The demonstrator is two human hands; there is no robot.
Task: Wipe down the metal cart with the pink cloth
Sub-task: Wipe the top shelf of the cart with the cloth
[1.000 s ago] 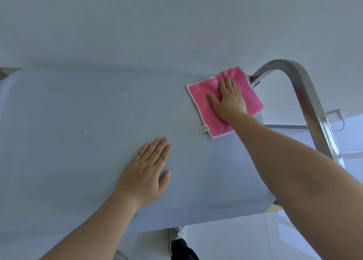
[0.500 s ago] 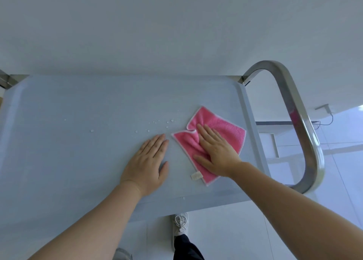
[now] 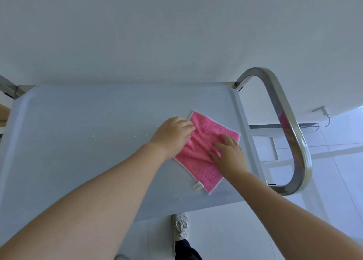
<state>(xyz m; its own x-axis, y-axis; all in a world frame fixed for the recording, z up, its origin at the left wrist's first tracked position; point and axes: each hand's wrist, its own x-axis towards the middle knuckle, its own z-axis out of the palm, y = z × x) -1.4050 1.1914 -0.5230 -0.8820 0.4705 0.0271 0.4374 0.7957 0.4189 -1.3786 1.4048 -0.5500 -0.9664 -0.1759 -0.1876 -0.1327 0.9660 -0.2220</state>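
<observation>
1. Pink cloth [image 3: 204, 148] lies on the cart top [image 3: 98, 132], right half, near the raised right rim; set like a diamond, one corner toward the far edge, one toward the near edge.
2. Cloth is bunched into ridges in the middle between the two hands; outer parts lie flat.
3. Small white tag [image 3: 197, 186] sticks out at the cloth's near corner, flat on the cart.
4. Left hand [image 3: 172, 135] sits on the cloth's left corner, knuckles up, fingers curled down into the fabric and gathering it; fingertips hidden under the hand, so whether the grip closes fully I cannot tell.
5. Left forearm runs from the bottom left diagonally up to the cloth, bare, wrist roughly straight.
6. Right hand [image 3: 227, 155] is on the cloth's right-centre, palm down, fingers bent and a little spread, tips digging into the folds; thumb points left along the cloth.
7. Right forearm comes in from the bottom right, over the cart's near right corner.
8. Hands are close, apart by a strip of wrinkled cloth, not touching.
9. Water droplets [image 3: 93, 135] sit on the cart left of the left hand.
10. Curved steel handle [image 3: 290, 126] loops off the cart's right end, well clear of both hands.
11. White sneaker [image 3: 181, 228] and dark trouser leg show on the pale floor below the near edge.
</observation>
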